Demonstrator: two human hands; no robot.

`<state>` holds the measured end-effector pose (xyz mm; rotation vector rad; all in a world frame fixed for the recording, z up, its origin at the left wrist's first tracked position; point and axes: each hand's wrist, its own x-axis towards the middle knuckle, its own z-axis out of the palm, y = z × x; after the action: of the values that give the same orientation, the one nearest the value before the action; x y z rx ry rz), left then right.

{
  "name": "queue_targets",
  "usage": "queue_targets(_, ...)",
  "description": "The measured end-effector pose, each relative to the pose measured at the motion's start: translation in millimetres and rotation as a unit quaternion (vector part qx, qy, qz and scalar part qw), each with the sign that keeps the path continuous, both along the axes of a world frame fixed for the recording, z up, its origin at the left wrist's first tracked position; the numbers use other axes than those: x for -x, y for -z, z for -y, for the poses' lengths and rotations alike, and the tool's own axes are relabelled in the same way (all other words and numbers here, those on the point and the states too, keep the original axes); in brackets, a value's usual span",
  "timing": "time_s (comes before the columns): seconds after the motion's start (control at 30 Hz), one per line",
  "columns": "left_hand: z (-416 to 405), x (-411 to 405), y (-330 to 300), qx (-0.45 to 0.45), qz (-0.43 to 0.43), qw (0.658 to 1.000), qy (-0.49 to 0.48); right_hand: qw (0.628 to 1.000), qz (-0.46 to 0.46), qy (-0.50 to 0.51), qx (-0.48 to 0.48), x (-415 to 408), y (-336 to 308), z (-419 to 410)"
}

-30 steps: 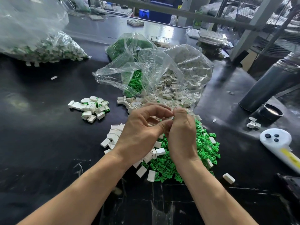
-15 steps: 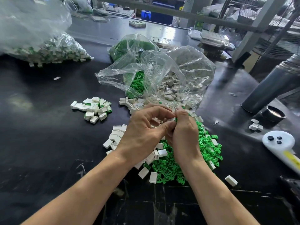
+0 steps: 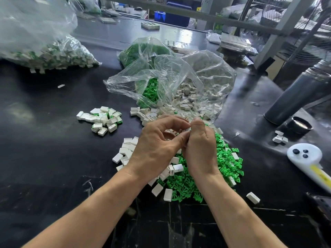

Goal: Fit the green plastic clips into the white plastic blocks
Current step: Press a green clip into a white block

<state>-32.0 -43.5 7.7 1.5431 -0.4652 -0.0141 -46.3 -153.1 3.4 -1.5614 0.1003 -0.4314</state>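
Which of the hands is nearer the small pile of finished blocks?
Left. The left hand lies just right of the finished blocks; the right hand is beyond it, farther right.

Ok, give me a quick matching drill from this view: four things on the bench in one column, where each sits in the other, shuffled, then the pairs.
Things
1. pile of finished blocks
2. loose green clips
3. white handheld device
4. grey cylinder

Places
A. lying at the far right, near the bench edge
B. standing at the right, behind a small black cap
C. left of the left hand, apart from the main heap
D. under and right of the right hand

Pairs: 1-C, 2-D, 3-A, 4-B
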Motion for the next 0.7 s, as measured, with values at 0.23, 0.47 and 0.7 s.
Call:
queue_targets(0.23,-0.3,-2.6,3.7,0.008,0.008,1.000,-0.003,1.000,0.007,0.003,-0.006,1.1,1.3,-0.4)
queue_targets(0.47,-13.9,-13.7,5.9,-0.005,0.003,0.999,-0.047,0.999,0.026,0.006,0.047,4.5,3.8,23.1)
queue_targets(0.7,-18.3,-14.5,3.6,-0.012,-0.004,0.998,-0.056,0.994,0.045,-0.042,0.094,4.2,2.3,26.1)
